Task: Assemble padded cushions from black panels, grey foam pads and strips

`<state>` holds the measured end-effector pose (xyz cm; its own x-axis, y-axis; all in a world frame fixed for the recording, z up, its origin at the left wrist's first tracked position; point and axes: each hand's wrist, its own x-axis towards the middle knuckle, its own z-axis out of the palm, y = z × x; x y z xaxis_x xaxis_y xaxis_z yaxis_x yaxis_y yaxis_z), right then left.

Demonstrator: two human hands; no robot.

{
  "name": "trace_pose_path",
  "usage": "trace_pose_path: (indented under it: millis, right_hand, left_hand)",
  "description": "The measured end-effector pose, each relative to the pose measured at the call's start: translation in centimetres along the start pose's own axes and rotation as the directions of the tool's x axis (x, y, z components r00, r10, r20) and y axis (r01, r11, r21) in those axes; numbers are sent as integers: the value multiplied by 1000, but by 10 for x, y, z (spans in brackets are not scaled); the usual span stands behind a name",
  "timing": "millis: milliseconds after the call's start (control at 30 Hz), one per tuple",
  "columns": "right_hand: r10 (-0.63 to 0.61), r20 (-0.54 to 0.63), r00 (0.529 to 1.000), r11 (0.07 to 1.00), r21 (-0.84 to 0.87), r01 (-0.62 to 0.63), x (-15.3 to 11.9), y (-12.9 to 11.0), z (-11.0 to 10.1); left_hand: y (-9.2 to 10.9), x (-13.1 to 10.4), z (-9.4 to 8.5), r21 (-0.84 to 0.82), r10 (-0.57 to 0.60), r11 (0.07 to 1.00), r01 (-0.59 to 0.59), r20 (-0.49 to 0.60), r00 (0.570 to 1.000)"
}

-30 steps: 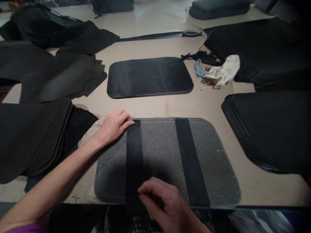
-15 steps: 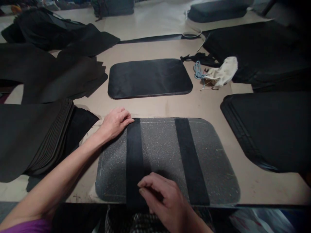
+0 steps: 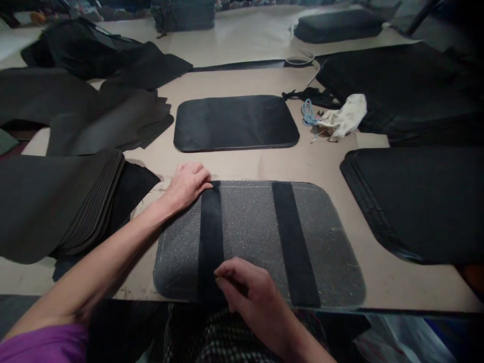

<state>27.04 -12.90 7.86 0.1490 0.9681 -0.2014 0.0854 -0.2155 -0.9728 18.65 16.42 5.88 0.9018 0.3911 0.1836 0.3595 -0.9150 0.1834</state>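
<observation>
Steadying dark strip [image 3: 210, 227] under left grip [image 3: 187, 185], presumably against skew, its length running bodyward beside right grip [image 3: 251, 287]; can't tell whether either's clamped.

The panel [image 3: 249, 222] lies between the left stack [image 3: 49, 201] and right stack [image 3: 423, 201], with two strips [image 3: 297, 242] across it.

A pale tabletop [image 3: 242, 166] fills most of the view, its far part shiny under light; beyond its near edge, dark shadow.
</observation>
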Motion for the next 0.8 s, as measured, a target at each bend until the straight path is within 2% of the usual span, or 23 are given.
trace_pose_path:
  millis: [167,300,433,633,700,800]
  right_hand:
    - [-31,-3,1000,998,-50,31,-2,4,2]
    - [45,19,999,997,-68,-43,-6,9,3]
    - [81,59,995,996,-41,-78,-9,9,6]
    - [92,67,993,992,80,-98,-8,13,16]
    - [45,52,998,999,7,-46,-7,15,18]
    - [-52,32,998,966,-251,58,-7,15,21]
  left_hand:
    - [12,-4,1,19,85,996,-85,28,996]
    - [23,-15,-3,-17,50,999,-49,75,996]
    - [35,-35,-11,76,19,997,-29,127,992]
    - [36,-55,-3,51,17,999,-20,48,999]
    - [35,-57,1,51,13,999,-15,35,999]
    - [36,-58,2,48,-3,999,2,25,1000]
